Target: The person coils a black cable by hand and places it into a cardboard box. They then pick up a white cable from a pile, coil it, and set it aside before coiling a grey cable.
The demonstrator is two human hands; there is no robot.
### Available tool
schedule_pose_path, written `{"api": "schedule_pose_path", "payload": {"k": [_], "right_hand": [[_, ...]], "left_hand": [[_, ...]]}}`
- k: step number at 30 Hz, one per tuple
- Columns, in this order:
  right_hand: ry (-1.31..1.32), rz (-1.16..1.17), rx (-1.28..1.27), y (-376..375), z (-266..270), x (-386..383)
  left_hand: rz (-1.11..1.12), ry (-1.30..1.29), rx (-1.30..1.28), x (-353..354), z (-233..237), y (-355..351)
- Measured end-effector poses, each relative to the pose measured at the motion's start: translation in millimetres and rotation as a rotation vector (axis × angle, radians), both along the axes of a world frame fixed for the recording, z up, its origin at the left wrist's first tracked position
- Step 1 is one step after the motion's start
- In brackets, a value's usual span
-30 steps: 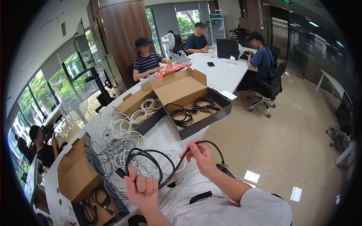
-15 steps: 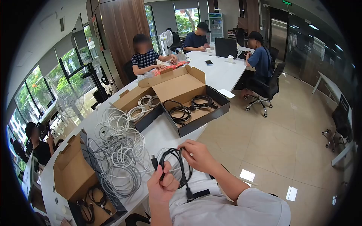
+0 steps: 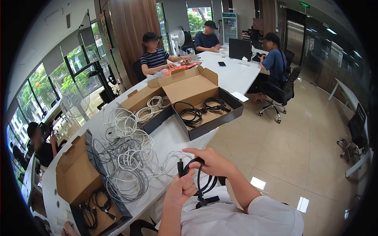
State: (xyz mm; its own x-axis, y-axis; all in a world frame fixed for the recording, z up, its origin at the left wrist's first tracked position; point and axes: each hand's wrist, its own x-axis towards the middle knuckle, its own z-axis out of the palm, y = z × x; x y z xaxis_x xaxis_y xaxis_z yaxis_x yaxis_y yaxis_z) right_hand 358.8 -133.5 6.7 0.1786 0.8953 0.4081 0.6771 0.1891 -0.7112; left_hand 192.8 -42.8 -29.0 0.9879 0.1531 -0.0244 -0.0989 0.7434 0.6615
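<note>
A looped black cable (image 3: pixel 211 183) hangs from my two hands in front of my lap. My left hand (image 3: pixel 182 189) is closed round it near its plug (image 3: pixel 180 166), which points up. My right hand (image 3: pixel 210 162) grips the top of the loops, close beside the left. Lower down, another connector and a black strap (image 3: pixel 207 202) lie against the white shirt. To the left is a large tangle of white and grey cables (image 3: pixel 128 157) on the table.
An open box (image 3: pixel 214 125) with coiled black cables stands on the white table (image 3: pixel 162 137), beside another box (image 3: pixel 138 100) holding white cable. A third box (image 3: pixel 75 177) with black cables is at the left. Several people sit around, one (image 3: pixel 155 59) handling red packets.
Both hands have moved closer together, the left one to the right. The plug has shifted right with it, and the right hand now bends over the top of the loops.
</note>
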Motion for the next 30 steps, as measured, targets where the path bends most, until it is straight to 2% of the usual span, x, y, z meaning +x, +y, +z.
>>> {"api": "schedule_pose_path", "payload": {"k": [1, 5, 8, 9, 12, 13, 16, 21, 22, 24, 27, 30], "right_hand": [[-0.051, 0.017, -0.012, -1.4, -1.4, 4.4], [0.000, 0.087, -0.171, -14.9, 12.2, 13.2], [0.030, 0.198, -0.113, -17.0, 2.6, 25.5], [-0.059, 0.209, -0.107, -18.2, 7.8, 26.1], [0.064, 0.306, -0.269, -20.0, 14.2, 32.6], [0.144, 0.373, -0.316, -18.3, 3.0, 40.4], [0.309, 0.490, -0.221, -16.1, -4.5, 44.5], [0.459, 0.366, -0.315, -20.7, 8.9, 25.7], [0.476, 0.346, -0.345, -20.0, 13.3, 21.9], [0.452, 0.331, -0.252, -15.6, 5.9, 15.5], [0.532, 0.365, -0.186, -9.6, -3.1, 11.8], [0.590, 0.344, -0.178, -10.0, -0.8, 1.8]], "left_hand": [[-0.012, -0.004, -0.066, 1.3, -2.0, -0.5], [-0.066, 0.095, 0.100, 6.2, 0.3, -3.2], [-0.032, 0.126, 0.226, 13.7, -3.6, -9.5], [-0.011, 0.166, 0.255, 15.9, -4.0, -10.3], [0.031, 0.189, 0.505, 19.0, -4.4, -12.8], [0.049, 0.184, 0.668, 19.6, -4.3, -12.7], [0.141, 0.254, 0.759, 18.2, 0.1, -19.3], [0.591, 0.285, 1.036, 31.3, -8.3, -14.6], [0.605, 0.298, 0.979, 31.2, -6.0, -14.9], [0.635, 0.325, 0.859, 30.6, -3.7, -16.2], [0.707, 0.274, 0.879, 29.3, -10.9, -13.5], [0.827, 0.265, 1.109, 26.2, 1.2, -14.4]]}}
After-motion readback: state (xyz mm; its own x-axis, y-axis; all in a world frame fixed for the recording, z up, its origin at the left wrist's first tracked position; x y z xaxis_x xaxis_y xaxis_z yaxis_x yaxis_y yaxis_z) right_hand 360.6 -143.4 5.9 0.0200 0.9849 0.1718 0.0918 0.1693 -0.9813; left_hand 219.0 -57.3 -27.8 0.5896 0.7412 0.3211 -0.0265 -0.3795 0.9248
